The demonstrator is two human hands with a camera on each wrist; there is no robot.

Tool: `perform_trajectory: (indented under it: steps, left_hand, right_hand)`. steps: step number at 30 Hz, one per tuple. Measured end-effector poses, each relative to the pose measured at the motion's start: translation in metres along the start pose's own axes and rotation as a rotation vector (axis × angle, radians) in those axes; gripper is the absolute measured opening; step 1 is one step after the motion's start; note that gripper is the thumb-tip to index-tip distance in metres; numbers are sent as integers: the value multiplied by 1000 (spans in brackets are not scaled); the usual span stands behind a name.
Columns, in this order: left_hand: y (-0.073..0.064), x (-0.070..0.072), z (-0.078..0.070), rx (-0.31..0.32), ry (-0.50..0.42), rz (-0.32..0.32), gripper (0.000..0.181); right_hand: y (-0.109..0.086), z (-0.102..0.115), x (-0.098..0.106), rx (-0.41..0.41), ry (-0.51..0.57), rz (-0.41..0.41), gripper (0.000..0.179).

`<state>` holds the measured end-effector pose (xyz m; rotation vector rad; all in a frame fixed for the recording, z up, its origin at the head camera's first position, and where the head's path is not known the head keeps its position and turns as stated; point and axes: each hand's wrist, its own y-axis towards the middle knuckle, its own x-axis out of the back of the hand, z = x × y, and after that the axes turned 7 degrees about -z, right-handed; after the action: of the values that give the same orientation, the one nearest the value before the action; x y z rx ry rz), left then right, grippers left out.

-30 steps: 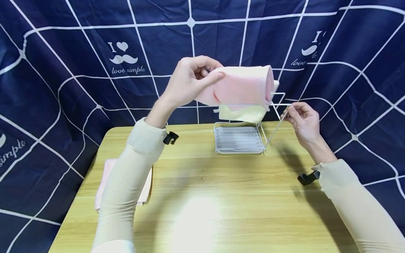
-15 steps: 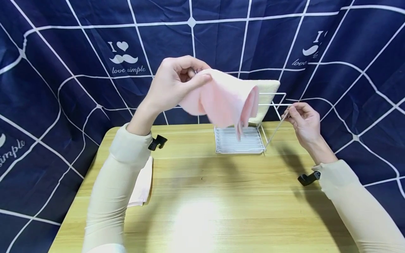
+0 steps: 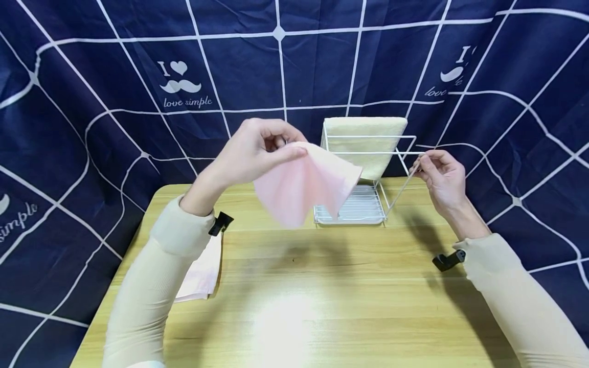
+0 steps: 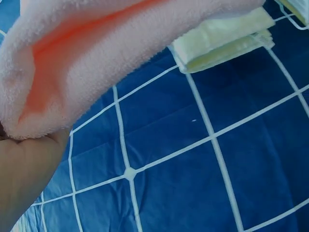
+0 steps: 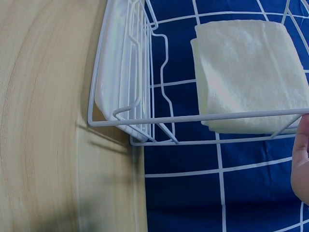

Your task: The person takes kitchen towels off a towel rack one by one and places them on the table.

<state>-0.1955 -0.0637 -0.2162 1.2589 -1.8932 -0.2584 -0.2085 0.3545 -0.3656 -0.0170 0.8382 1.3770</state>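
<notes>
My left hand [image 3: 264, 151] pinches a pink towel [image 3: 313, 181] by its upper edge, and the cloth hangs down in loose folds in front of the rack. In the left wrist view the fuzzy pink towel [image 4: 96, 63] covers most of the fingers. My right hand [image 3: 444, 179] grips the upper right corner of a white wire rack [image 3: 405, 137]. Over the rack's back bar hangs a folded pale yellow towel [image 3: 368, 128], also plain in the right wrist view as a yellow towel [image 5: 251, 72] behind the wires.
A white tray [image 3: 352, 221] sits in the rack's base on the wooden table [image 3: 368, 306]. At the left lies another folded pink cloth [image 3: 202, 276], partly behind the left sleeve. A navy grid curtain [image 3: 239, 66] surrounds the table's back and sides.
The pink towel has come away from the rack, moving left and down with my left hand, and its folds fall open. More of the yellow towel shows. My right hand stays put.
</notes>
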Motion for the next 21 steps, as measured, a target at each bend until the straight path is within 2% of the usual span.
perform_trajectory:
  steps: [7, 11, 14, 21]
  left_hand:
    - [-18, -6, 13, 59, 19, 24, 10]
    - [-28, -10, 20, 68, 18, 38, 8]
    - [-35, -13, 24, 67, 25, 50, 7]
    - [-52, -22, 33, 89, 15, 76, 8]
  right_hand:
    - [-1, 1, -2, -5, 28, 9, 16]
    - [-1, 1, -2, -1, 32, 0, 17]
    - [-1, 1, -2, 11, -17, -10, 18]
    - [0, 1, -2, 10, 15, 1, 18]
